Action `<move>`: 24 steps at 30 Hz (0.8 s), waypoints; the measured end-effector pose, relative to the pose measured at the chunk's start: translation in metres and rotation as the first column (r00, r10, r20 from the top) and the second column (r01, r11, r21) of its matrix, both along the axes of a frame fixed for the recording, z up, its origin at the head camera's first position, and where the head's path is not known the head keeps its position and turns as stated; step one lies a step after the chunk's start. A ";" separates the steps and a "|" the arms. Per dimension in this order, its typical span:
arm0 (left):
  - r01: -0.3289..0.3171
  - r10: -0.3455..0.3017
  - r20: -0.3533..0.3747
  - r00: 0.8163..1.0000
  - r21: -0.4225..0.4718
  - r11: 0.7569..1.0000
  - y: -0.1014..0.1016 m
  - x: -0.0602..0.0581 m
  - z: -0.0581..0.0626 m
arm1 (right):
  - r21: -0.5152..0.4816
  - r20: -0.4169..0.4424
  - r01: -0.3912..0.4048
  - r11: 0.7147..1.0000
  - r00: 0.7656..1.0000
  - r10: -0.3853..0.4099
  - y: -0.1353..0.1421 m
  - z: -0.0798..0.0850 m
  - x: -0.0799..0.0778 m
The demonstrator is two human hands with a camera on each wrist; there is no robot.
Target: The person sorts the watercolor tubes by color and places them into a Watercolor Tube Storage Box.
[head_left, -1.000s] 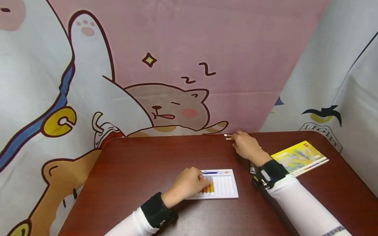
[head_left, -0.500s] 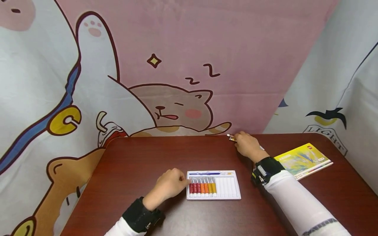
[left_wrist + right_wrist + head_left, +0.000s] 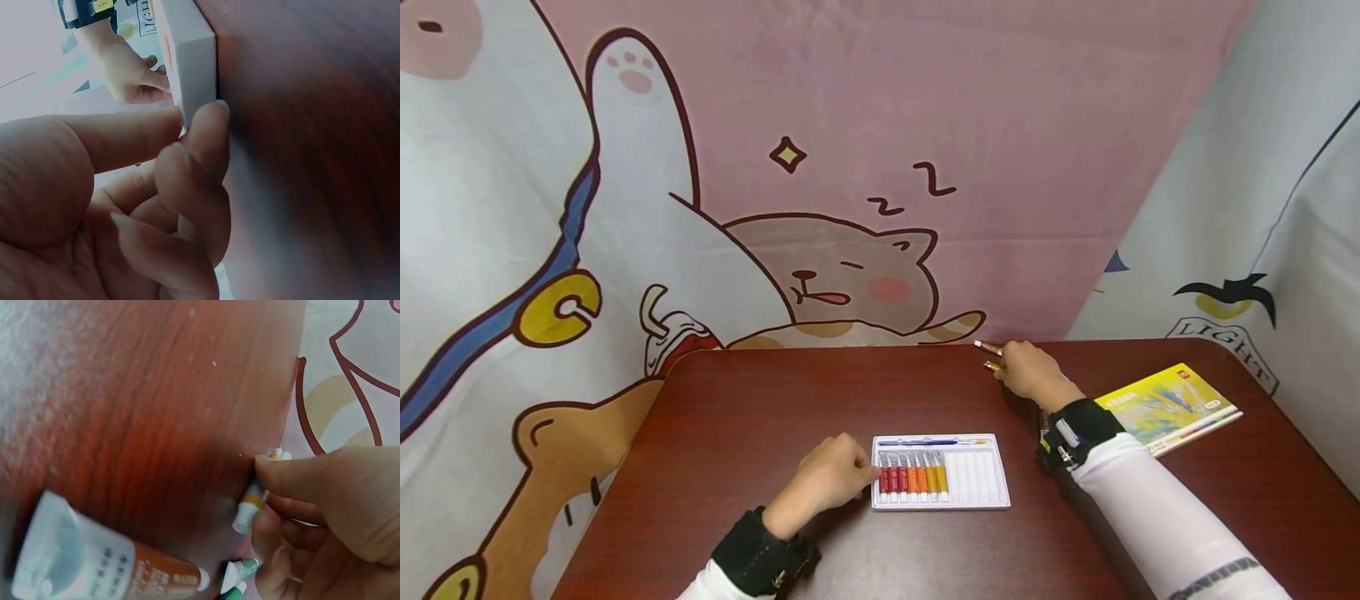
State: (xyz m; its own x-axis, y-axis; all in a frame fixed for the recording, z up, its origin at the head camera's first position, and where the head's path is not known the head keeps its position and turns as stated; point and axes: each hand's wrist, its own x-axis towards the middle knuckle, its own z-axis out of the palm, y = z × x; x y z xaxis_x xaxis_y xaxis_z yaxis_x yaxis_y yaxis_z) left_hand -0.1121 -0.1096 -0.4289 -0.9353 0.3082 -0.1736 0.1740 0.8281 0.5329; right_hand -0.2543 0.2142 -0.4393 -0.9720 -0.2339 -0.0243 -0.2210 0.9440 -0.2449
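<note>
A shallow white paint tray [image 3: 977, 479] lies on the table, with a row of red, orange and yellow paint tubes [image 3: 913, 478] in its left half and a blue paintbrush [image 3: 925, 442] along the top. My left hand [image 3: 833, 473] is at the tray's left end; in the left wrist view, thumb and forefinger pinch the tray wall [image 3: 197, 69], other fingers curled. At the table's back edge my right hand [image 3: 1032, 371] pinches a small paint tube [image 3: 252, 499] with a white cap between thumb and fingers. Another tube [image 3: 987, 347] lies just beyond the fingertips.
A yellow box [image 3: 1168, 404] lies on the right of the brown table [image 3: 737, 417]. In the right wrist view a brown-labelled tube [image 3: 112, 556] and green tubes [image 3: 240, 570] lie near my right hand. A cartoon-printed cloth [image 3: 1000, 125] hangs behind the table.
My left hand has moved left, off the tubes in the tray, to the tray's left edge. My right hand stays at the back edge, and the tube ends beside its fingers have spread apart.
</note>
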 end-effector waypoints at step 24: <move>0.004 -0.010 0.056 0.998 0.103 0.995 -0.002 -0.003 -0.003 | -0.416 -0.049 0.009 0.909 0.998 -0.032 -0.019 0.033 0.065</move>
